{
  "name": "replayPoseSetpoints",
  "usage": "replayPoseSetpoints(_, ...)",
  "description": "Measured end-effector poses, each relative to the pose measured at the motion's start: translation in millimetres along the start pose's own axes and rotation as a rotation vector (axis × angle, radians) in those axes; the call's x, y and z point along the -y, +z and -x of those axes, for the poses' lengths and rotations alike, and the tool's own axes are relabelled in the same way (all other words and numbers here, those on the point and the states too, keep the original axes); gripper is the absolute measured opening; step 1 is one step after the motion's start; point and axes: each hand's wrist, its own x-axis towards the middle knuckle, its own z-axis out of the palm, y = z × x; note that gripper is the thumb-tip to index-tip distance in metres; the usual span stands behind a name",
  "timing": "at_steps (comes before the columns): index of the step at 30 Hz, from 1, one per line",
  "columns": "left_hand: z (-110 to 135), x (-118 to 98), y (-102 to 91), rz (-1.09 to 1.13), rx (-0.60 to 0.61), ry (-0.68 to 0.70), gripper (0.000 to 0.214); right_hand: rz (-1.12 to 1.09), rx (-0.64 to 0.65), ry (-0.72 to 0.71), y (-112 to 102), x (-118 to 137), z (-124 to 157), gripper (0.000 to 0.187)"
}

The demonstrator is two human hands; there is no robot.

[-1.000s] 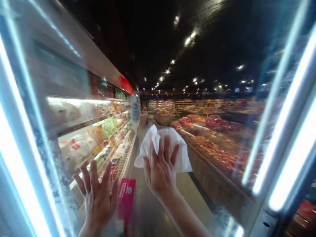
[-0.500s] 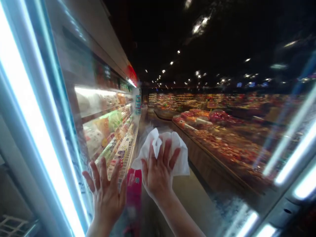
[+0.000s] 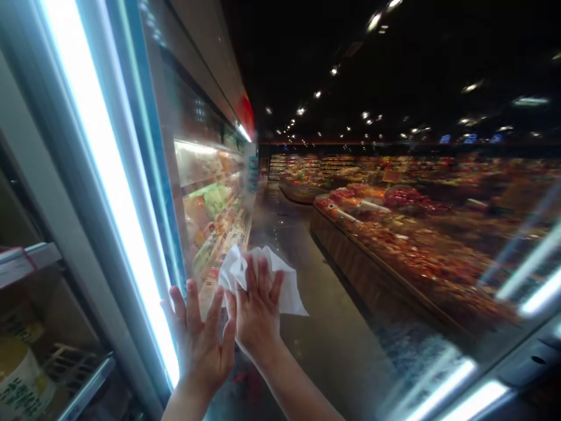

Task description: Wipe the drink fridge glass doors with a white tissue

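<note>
A person's right hand (image 3: pixel 258 318) lies flat, fingers spread, over a white cloth (image 3: pixel 290 291), apparently against a glass pane (image 3: pixel 390 356); the left hand (image 3: pixel 204 348), splayed wide, is just beside it, near a glowing light tube (image 3: pixel 118 202).

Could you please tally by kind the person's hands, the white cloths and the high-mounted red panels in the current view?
Hands: 2, the left hand and the right hand
White cloth: 1, under the right hand
Red panel: 1
Total: 4
</note>
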Motion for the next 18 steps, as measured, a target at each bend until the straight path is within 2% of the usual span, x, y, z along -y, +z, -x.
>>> replayPoseSetpoints(3,10,1,-1.2,0.013,0.016,-0.012,0.088,0.006,0.012,-0.009,6,-5,51,0.049)
replayPoseSetpoints(5,14,-1,2.1,0.033,0.017,-0.026,0.088,0.016,0.0,-0.012,6,-11,70,0.051)
replayPoseSetpoints(11,8,-15,16.8,0.052,0.024,-0.036,0.089,0.081,0.032,0.084,-11,-36,36,0.061)
replayPoseSetpoints(13,7,-19,20.1,0.046,0.037,-0.051,0.09,0.115,0.023,0.061,-11,-46,54,0.067)
replayPoseSetpoints(16,9,-25,25.3,0.054,0.048,-0.067,0.092,0.15,-0.009,0.015,-7,-60,99,0.072)
replayPoseSetpoints(18,9,-31,29.7,0.072,0.036,-0.053,0.094,0.154,-0.022,0.032,-9,-72,104,0.073)
